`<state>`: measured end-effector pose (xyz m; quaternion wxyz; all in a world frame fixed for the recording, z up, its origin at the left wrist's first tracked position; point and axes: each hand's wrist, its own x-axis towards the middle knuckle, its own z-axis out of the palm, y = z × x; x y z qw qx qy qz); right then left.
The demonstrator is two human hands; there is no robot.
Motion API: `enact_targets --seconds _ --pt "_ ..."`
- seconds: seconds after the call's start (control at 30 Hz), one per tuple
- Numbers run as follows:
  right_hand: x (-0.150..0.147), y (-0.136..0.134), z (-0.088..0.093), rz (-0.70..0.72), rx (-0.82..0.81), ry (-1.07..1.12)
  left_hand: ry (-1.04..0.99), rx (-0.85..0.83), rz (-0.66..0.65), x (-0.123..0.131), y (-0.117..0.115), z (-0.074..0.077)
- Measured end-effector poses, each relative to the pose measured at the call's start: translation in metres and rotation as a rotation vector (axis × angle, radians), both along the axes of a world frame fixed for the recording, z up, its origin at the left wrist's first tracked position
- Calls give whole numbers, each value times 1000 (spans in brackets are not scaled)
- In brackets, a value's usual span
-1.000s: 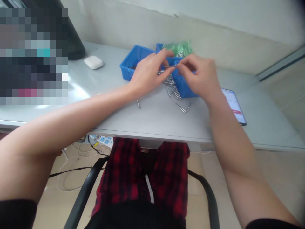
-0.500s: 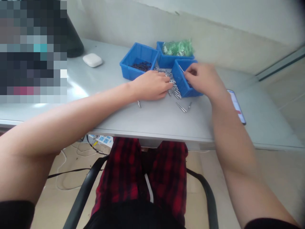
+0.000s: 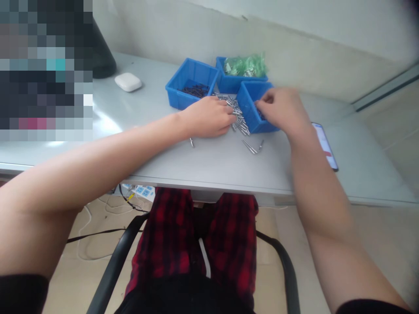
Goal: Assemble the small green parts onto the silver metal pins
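the left hand (image 3: 209,117) is partly covering metal pins (image 3: 242,126) at one o'clock; at two, the right hand (image 3: 280,104) is hanging into a blue bin (image 3: 247,111), probably placing one. i cannot tell either grip. next is perhaps calling for release.

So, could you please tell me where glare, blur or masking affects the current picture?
Head view: bright glare on the table, toward the picture's left; head view: the right hand looks soft-edged, and the metal pins lack fine detail; head view: a mosaic block masks the upper left.
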<state>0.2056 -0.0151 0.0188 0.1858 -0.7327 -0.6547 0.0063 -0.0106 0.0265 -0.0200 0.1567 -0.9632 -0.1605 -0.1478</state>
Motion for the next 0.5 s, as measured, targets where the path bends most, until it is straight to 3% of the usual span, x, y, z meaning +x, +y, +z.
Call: enact_targets --seconds 0.2,0.5 --pt "-2 1 0 5 -28 -15 54 56 45 0 -1 -1" --pt "-3 0 -1 8 -18 -27 -32 20 30 0 1 -6"
